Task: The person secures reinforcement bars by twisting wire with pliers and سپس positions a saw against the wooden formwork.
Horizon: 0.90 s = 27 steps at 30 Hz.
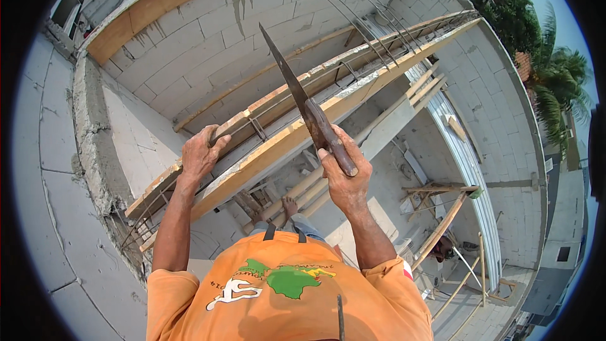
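My right hand (348,178) is closed round the dark wooden handle of a machete (291,80). Its long, tapering blade points up and slightly left, over a wooden beam form. My left hand (201,153) grips the top of the form's far board (287,93), fingers curled over the edge. The near board (278,145) runs alongside, below the machete. Between the two boards lies a steel rebar cage (257,127), partly hidden by my left hand and the blade.
My bare feet (290,206) are on wooden poles (309,191) high above a floor with scattered boards. Light block walls (183,44) surround the space. Long bent rebars (353,6) reach over the form at the top. A person (444,249) is below right, near slanted timber props (445,227).
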### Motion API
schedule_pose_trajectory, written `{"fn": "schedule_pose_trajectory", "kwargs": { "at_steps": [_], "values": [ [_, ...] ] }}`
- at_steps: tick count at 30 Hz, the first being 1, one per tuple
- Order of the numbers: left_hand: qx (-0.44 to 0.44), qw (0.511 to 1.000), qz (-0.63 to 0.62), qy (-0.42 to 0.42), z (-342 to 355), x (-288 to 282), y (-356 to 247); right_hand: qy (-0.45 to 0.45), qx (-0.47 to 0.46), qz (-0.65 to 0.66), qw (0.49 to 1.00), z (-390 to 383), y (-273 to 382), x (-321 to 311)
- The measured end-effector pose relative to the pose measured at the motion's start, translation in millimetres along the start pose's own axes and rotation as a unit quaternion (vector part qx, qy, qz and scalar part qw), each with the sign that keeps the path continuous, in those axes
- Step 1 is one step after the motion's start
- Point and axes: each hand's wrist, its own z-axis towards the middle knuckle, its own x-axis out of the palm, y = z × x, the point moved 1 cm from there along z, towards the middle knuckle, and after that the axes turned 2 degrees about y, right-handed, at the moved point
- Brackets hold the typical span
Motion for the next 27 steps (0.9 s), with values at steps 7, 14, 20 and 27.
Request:
{"fn": "schedule_pose_trajectory", "kwargs": {
  "at_steps": [7,14,20,27],
  "values": [
    [0.046,0.997,-0.039,-0.040,32,15,-28,-0.092,0.008,0.023,0.996,18,-26,-36],
    [0.004,0.996,-0.072,0.047,52,21,-34,-0.115,0.027,0.023,0.993,25,-47,-67],
    [-0.006,0.990,-0.140,0.013,49,30,-26,-0.083,0.030,0.045,0.995,42,-67,-68],
    [-0.070,0.992,-0.100,-0.027,58,38,-40,0.004,0.015,0.020,1.000,67,-77,-55]
  ]
}}
